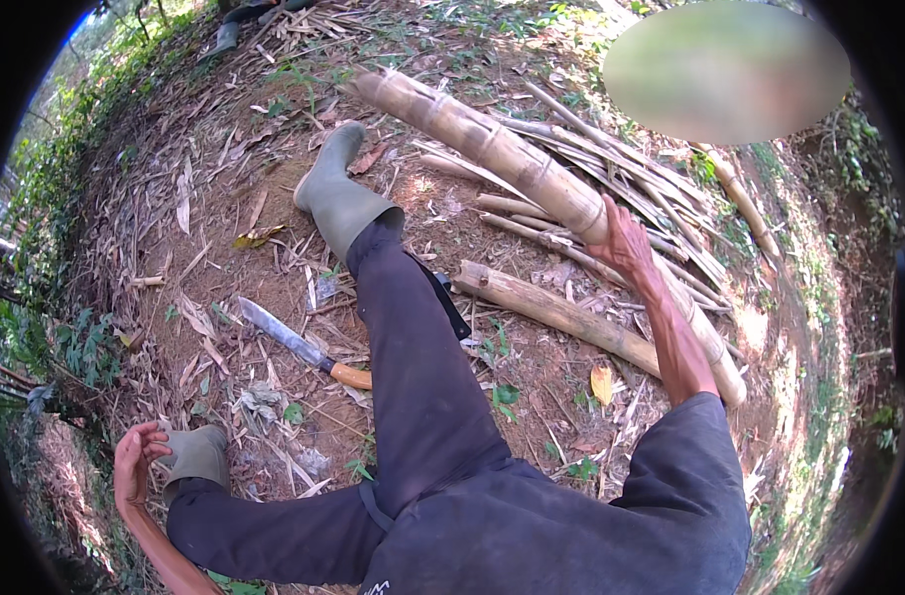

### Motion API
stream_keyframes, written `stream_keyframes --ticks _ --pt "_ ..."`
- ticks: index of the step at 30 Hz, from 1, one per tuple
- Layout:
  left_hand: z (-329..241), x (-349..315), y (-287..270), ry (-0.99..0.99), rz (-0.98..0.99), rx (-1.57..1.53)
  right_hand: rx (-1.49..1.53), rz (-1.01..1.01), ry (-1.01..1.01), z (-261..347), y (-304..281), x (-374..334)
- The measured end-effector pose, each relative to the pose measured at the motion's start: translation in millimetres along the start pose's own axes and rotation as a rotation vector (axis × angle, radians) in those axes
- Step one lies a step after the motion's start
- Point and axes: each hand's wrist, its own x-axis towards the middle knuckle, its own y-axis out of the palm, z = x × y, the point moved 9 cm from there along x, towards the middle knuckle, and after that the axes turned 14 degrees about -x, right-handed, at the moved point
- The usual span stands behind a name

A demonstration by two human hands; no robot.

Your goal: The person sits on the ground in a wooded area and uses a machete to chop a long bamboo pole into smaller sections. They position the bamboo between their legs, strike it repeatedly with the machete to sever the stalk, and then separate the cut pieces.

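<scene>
A thick, pale bamboo pole (497,149) slants across the far right side, from its jagged far end down past my right forearm. My right hand (621,243) is closed around it near the middle; part of the grip is hidden behind the hand. Empty, with loosely bent fingers held apart, my left hand (138,458) is beside the rubber boot (202,453) on my left foot. Between my legs a machete (292,339) lies on the soil, its orange-brown handle end against my right leg.
Beneath the held pole lies a heap of split bamboo strips (636,178). A second bamboo pole (561,312) rests on the ground nearer me. My right boot (345,198) is stretched out ahead. Another boot (224,38) shows at the far left, by more strips (313,25).
</scene>
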Motion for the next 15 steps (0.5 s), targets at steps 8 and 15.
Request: stream_keyframes --ticks 8,15 --pt "-89 82 146 0.127 0.347 0.334 0.15 -0.435 -0.008 49 -263 24" --pt "-40 120 217 0.046 0.523 0.287 0.156 -0.884 0.236 30 -458 -49"
